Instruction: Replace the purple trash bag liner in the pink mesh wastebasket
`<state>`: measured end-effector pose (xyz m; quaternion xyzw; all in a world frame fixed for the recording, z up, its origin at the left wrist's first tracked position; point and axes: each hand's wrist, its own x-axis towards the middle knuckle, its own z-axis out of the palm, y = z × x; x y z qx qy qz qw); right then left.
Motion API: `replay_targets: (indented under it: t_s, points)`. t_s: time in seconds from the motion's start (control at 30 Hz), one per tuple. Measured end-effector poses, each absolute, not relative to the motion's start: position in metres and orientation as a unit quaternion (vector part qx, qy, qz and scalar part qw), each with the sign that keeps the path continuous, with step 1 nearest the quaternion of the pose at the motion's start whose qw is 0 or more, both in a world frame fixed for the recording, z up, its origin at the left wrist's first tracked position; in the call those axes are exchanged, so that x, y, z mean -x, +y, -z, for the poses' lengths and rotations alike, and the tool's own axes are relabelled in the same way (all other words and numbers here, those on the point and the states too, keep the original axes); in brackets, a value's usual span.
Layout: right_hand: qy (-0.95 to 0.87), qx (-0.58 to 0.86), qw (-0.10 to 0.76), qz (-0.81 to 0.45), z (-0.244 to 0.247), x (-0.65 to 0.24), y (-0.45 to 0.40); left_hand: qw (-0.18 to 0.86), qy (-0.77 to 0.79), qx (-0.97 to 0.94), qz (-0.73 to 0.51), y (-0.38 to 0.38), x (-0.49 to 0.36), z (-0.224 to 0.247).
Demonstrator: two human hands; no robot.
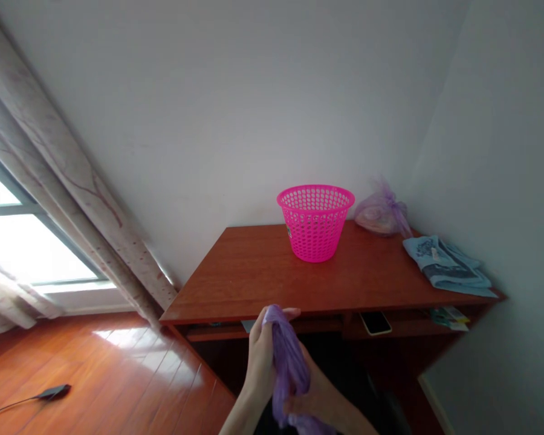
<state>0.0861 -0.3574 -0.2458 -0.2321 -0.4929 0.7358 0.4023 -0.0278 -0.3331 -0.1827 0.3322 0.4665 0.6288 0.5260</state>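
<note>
Purple plastic film (291, 353): gathered into a loose, twisted length, held between your two hands in front of the desk and below its top.
Left hand (260, 350): grasping the film near its upper end; the bunched film passes between your thumb and fingers and hangs down on the palm side.
Right hand (320, 393): curled around the lower length (part of the grip is blurred); the film runs inside your bent fingers, and its tail emerges below them.
Desk (249, 263): reddish-brown wood, directly beyond your hands, set against the wall.
Pink basket (316, 232): upright on the desk top, perforated, near the back edge.
Tied purple bag (378, 211): right of the basket, contents unclear.
Folded blue cloth (448, 266): at the right end of the top.
Phone (376, 323): in the compartment under the top, right of your hands.
Curtain (86, 193): far left, beside the window (31, 241).
</note>
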Motion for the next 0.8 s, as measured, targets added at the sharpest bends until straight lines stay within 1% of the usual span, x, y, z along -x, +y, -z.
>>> replay_targets:
  t_s: [0.03,0.07,0.13,0.2,0.3,0.4,0.47,0.53,0.63,0.73,0.8]
  points:
    - [-0.481,0.217,0.399,-0.750,0.247,-0.080,-0.359,0.543,0.450,-0.302,-0.641,-0.333,0.021,0.183]
    - [-0.469,0.232,0.381,-0.762,0.249,-0.077,-0.360,0.561,0.431,-0.278,-0.650,-0.332,0.017,0.184]
    - [-0.463,0.326,0.321,-0.760,0.255,-0.076,-0.361,0.598,0.388,-0.240,-0.659,-0.331,0.015,0.186]
    - [-0.483,0.398,0.276,-0.730,0.261,-0.083,-0.359,0.634,0.343,-0.203,-0.662,-0.329,0.020,0.189]
    - [-0.590,0.379,0.233,-0.674,0.258,-0.103,-0.353,0.677,0.298,-0.134,-0.659,-0.326,0.039,0.199]
    - [-0.719,0.368,0.197,-0.555,0.241,-0.123,-0.347,0.723,0.305,-0.102,-0.612,-0.323,0.058,0.219]
    - [-0.747,0.378,0.195,-0.512,0.231,-0.132,-0.346,0.748,0.320,-0.104,-0.572,-0.322,0.069,0.234]
    - [-0.730,0.383,0.193,-0.532,0.224,-0.135,-0.349,0.761,0.319,-0.105,-0.555,-0.323,0.078,0.246]
    - [-0.699,0.377,0.200,-0.574,0.222,-0.131,-0.359,0.751,0.302,-0.087,-0.580,-0.327,0.091,0.252]
    - [-0.689,0.371,0.230,-0.578,0.223,-0.125,-0.369,0.735,0.291,-0.067,-0.609,-0.329,0.103,0.249]
    - [-0.680,0.373,0.253,-0.579,0.221,-0.125,-0.370,0.742,0.283,-0.062,-0.605,-0.329,0.110,0.245]
